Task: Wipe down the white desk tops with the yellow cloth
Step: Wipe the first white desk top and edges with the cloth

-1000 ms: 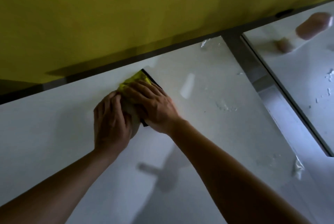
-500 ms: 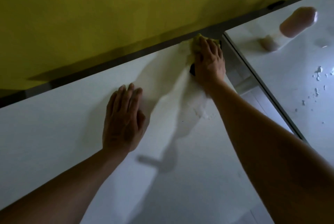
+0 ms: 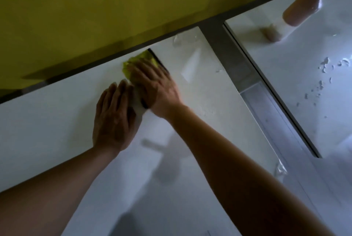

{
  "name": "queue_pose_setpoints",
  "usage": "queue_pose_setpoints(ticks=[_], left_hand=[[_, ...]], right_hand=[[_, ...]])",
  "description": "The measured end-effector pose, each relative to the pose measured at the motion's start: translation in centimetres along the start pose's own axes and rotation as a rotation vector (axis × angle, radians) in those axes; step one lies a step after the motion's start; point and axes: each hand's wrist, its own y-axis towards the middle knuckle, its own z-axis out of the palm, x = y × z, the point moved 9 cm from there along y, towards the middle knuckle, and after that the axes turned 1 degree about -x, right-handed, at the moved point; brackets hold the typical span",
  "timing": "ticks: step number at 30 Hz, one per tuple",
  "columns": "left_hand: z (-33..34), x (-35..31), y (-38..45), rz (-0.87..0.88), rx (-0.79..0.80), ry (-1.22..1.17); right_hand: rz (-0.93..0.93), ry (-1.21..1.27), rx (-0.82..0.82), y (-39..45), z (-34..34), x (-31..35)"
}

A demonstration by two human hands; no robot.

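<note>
The yellow cloth (image 3: pixel 139 60) lies on the white desk top (image 3: pixel 57 121) near its far edge, below the yellow partition. My right hand (image 3: pixel 156 87) presses flat on the cloth, which has a dark edge along its right side. My left hand (image 3: pixel 114 119) rests palm down on the desk just left of the right hand, its fingertips touching the cloth's near end. A second white desk top (image 3: pixel 304 75) lies to the right, with water droplets (image 3: pixel 323 72) on it.
A yellow partition (image 3: pixel 114 7) runs along the far edge of both desks. A grey metal gap (image 3: pixel 232 58) separates the two desk tops. A blurred brownish bottle-like object (image 3: pixel 297 12) lies on the right desk. Wet smears (image 3: pixel 182 39) sit near the left desk's far right corner.
My right hand has swept the cloth back left from the desk's far right corner, coming up against my left hand, which has stayed put.
</note>
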Motion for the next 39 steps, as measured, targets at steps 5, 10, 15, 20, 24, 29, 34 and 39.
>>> queue_pose_setpoints(ticks=[5,10,15,20,24,29,34,39], left_hand=[[-0.5,-0.2,0.2,-0.027,-0.001,-0.077],[-0.4,-0.1,0.2,-0.044,0.009,-0.068],[-0.3,0.1,0.1,-0.035,0.001,-0.086],[-0.4,0.1,0.0,-0.029,0.003,-0.094],[-0.3,0.2,0.2,-0.054,0.01,-0.107],[0.0,0.2,0.1,-0.05,0.003,-0.096],[0.0,0.1,0.1,-0.031,0.008,-0.097],[0.2,0.3,-0.1,-0.023,0.044,-0.093]], right_hand=[[0.416,-0.088,-0.092,-3.5,-6.7,-12.7],[0.498,-0.05,-0.026,-6.6,-8.1,-15.3],[0.374,0.001,-0.099,-7.5,-4.0,-5.7],[0.219,0.034,0.0,-9.9,-1.4,2.6],[0.323,0.0,-0.119,-12.0,-4.5,-4.6],[0.61,-0.094,-0.192,-17.3,-9.2,-13.0],[0.684,-0.079,-0.24,-17.1,-7.6,-8.4],[0.422,0.022,-0.186,-17.8,-2.6,4.1]])
